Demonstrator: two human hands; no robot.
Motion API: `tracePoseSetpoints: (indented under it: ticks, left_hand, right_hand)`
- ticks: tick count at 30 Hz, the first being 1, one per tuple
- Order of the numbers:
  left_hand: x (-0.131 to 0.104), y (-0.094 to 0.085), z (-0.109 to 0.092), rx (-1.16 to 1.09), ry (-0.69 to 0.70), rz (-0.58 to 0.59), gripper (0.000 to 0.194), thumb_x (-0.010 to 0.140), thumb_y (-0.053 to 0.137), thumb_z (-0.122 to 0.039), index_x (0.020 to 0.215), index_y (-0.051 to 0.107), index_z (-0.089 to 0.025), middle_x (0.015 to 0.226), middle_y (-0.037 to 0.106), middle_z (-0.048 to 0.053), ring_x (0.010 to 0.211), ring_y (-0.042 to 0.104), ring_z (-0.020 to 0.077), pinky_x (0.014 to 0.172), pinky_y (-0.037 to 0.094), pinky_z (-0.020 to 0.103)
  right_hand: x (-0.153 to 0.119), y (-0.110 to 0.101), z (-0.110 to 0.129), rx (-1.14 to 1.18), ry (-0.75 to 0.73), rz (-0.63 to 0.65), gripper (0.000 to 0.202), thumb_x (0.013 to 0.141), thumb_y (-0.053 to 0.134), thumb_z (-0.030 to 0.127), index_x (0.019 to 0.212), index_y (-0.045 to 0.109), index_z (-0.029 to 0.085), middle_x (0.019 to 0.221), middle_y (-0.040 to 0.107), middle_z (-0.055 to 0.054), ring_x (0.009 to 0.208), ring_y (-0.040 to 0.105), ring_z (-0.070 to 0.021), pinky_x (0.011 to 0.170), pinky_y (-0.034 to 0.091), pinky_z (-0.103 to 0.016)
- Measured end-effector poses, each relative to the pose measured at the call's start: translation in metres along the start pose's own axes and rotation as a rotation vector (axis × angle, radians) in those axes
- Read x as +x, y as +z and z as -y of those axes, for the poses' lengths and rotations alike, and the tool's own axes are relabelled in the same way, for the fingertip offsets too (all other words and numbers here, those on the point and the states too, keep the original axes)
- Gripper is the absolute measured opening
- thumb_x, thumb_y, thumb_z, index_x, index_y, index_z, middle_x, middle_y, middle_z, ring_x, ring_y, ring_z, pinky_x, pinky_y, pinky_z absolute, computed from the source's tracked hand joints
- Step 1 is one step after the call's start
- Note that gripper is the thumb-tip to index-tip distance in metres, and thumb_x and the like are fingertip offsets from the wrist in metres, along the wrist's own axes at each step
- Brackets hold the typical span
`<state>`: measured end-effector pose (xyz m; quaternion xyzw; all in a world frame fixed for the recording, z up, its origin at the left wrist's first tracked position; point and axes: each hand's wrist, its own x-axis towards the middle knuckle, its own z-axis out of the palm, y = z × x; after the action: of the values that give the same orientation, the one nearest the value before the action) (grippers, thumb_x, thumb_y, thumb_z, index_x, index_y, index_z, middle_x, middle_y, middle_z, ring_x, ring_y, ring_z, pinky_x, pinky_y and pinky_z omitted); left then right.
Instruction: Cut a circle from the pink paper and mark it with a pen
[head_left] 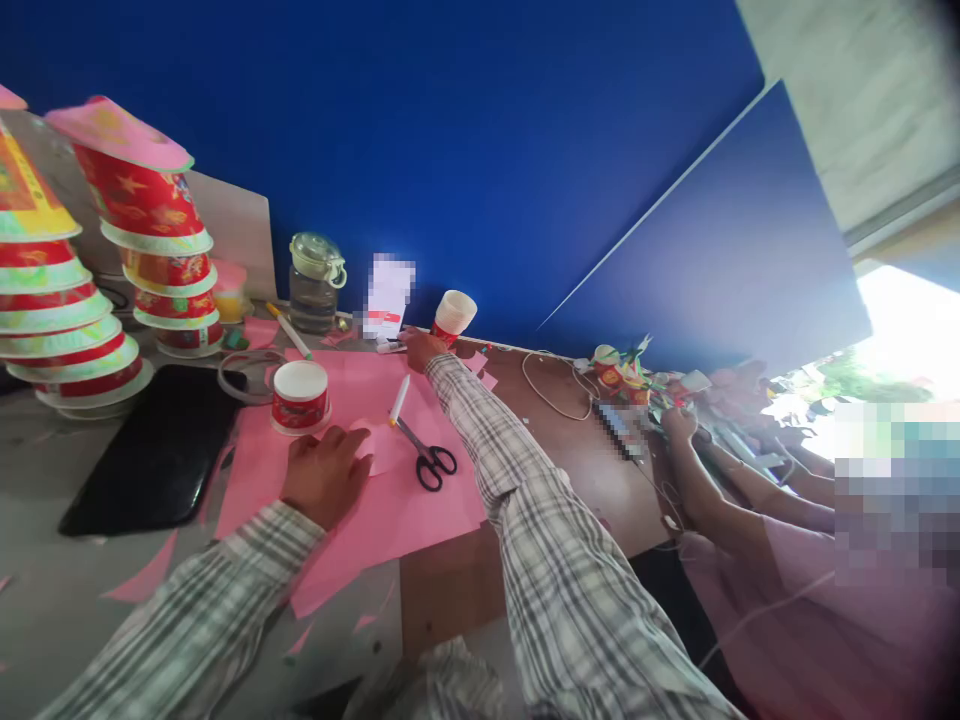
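My left hand rests on a pink paper sheet, fingers spread over a smaller cut pink piece. Just beyond it stands a red paper cup, its white side up. My right hand reaches to the far edge of the sheet, beside a small white item. Its fingers are too blurred to show whether they grip anything. A red-and-white paper cup is right behind that hand. Between my hands lie black-handled scissors and a white marker.
Stacks of decorated red cups rise at the left, near a black tablet-like slab. A lidded water jug and another marker are at the back. A blue partition borders the table. A co-worker's hand is at the right.
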<state>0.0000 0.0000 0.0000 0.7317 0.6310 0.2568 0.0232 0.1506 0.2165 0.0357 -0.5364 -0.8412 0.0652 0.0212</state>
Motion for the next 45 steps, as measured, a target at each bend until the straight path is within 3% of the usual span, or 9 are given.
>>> tracePoseSetpoints:
  ticks: [3,6,11,18,21,25,30,38,45]
  left_hand:
    - [0.000,-0.001,0.001,0.002,-0.004,0.009,0.038,0.063,0.050,-0.034,0.099,0.055,-0.022,0.085,0.062,0.007,0.077,0.055,0.0224,0.075,0.033,0.040]
    - [0.000,-0.001,0.002,-0.010,0.001,0.014,0.041,0.063,0.050,-0.035,0.101,0.053,-0.021,0.085,0.061,0.007,0.078,0.055,0.0228,0.074,0.034,0.039]
    - [0.000,0.000,0.003,-0.031,0.000,-0.001,0.044,0.062,0.051,-0.036,0.103,0.052,-0.020,0.091,0.059,0.009,0.089,0.053,0.0238,0.076,0.034,0.039]
    - [0.002,-0.001,0.003,-0.032,0.006,0.016,0.040,0.063,0.046,-0.028,0.101,0.053,-0.018,0.089,0.062,0.008,0.084,0.055,0.0227,0.078,0.033,0.039]
    - [0.003,-0.001,0.004,-0.045,0.014,0.034,0.039,0.065,0.041,-0.024,0.101,0.053,-0.018,0.086,0.064,0.007,0.080,0.056,0.0203,0.076,0.034,0.036]
    - [0.004,0.001,0.006,-0.052,0.020,0.040,0.033,0.065,0.039,-0.024,0.092,0.056,-0.018,0.081,0.063,0.006,0.076,0.056,0.0195,0.074,0.035,0.035]
    - [0.004,0.002,0.009,-0.068,0.039,0.060,0.029,0.064,0.042,-0.029,0.086,0.058,-0.019,0.073,0.060,0.003,0.069,0.055,0.0183,0.072,0.035,0.035]
    - [0.003,-0.001,0.007,-0.072,0.109,-0.026,0.026,0.063,0.046,-0.031,0.083,0.060,-0.021,0.086,0.051,0.008,0.073,0.050,0.0199,0.065,0.037,0.036]
    - [0.002,0.006,0.004,-0.063,0.224,-0.035,0.033,0.063,0.051,-0.032,0.096,0.057,-0.029,0.104,0.060,-0.002,0.093,0.044,0.0237,0.080,0.029,0.042]
  right_hand:
    - [0.007,0.004,-0.001,0.007,-0.016,0.009,0.025,0.085,0.051,0.027,0.105,0.051,0.012,0.109,0.055,-0.009,0.098,0.056,-0.0190,0.083,0.050,-0.039]
    - [0.008,0.002,-0.001,0.047,-0.039,-0.021,0.018,0.079,0.058,0.013,0.096,0.056,0.009,0.102,0.057,-0.010,0.088,0.054,-0.0145,0.079,0.045,-0.034]
    - [-0.015,-0.020,-0.004,0.177,-0.093,-0.167,0.016,0.072,0.061,0.007,0.088,0.059,0.005,0.092,0.057,-0.008,0.082,0.046,-0.0105,0.078,0.036,-0.029]
    - [-0.109,-0.047,0.003,0.500,-0.045,-0.341,0.033,0.086,0.036,0.029,0.111,0.047,0.012,0.066,0.053,0.001,0.055,0.042,-0.0057,0.057,0.036,-0.022]
    - [-0.157,-0.040,0.020,1.136,-0.050,-0.407,0.036,0.081,0.045,0.030,0.114,0.046,0.017,0.058,0.043,0.005,0.049,0.038,-0.0057,0.050,0.032,-0.021]
    - [-0.195,-0.016,0.043,1.459,0.055,-0.468,0.029,0.070,0.058,0.029,0.096,0.055,0.017,0.058,0.042,0.005,0.047,0.033,-0.0048,0.046,0.028,-0.020]
    - [-0.201,0.006,0.055,1.229,0.173,-0.407,0.026,0.066,0.061,0.029,0.087,0.059,0.014,0.062,0.050,0.002,0.051,0.039,-0.0065,0.049,0.034,-0.021]
    - [-0.205,0.018,0.061,0.802,0.083,-0.452,0.020,0.077,0.052,0.033,0.087,0.056,0.017,0.064,0.056,0.000,0.054,0.047,-0.0100,0.054,0.039,-0.023]
    - [-0.205,0.023,0.059,0.683,0.036,-0.438,0.021,0.079,0.051,0.035,0.093,0.055,0.019,0.074,0.061,-0.002,0.062,0.051,-0.0129,0.063,0.043,-0.027]
